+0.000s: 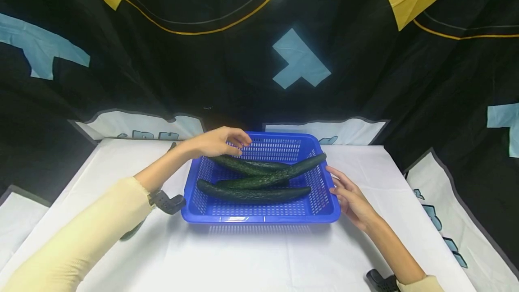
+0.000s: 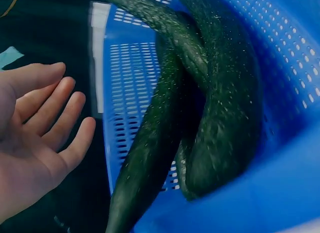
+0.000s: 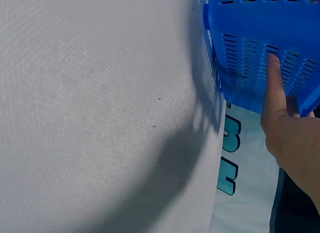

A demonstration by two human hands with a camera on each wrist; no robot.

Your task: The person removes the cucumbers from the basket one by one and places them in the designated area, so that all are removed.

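Observation:
A blue perforated plastic basket (image 1: 259,219) stands on the white tabletop, with several long dark green cucumbers (image 1: 253,194) lying crossed inside it. Over its back left corner hovers my left hand (image 1: 219,142), fingers loosely bent and nothing in the grasp. In the left wrist view that hand (image 2: 40,128) is beside the basket wall, apart from the cucumbers (image 2: 150,138). My right hand (image 1: 352,202) grips the right rim of the basket. From the right wrist view, one digit of this hand (image 3: 295,138) presses the outer wall (image 3: 250,58) while the others curl at the rim, partly hidden.
Another dark green cucumber (image 1: 131,232) lies on the white cloth (image 1: 227,260) left of the basket, mostly hidden under my left forearm. Black wrist straps (image 1: 168,203) sit on both arms. A black patterned curtain (image 1: 227,75) hangs behind the table.

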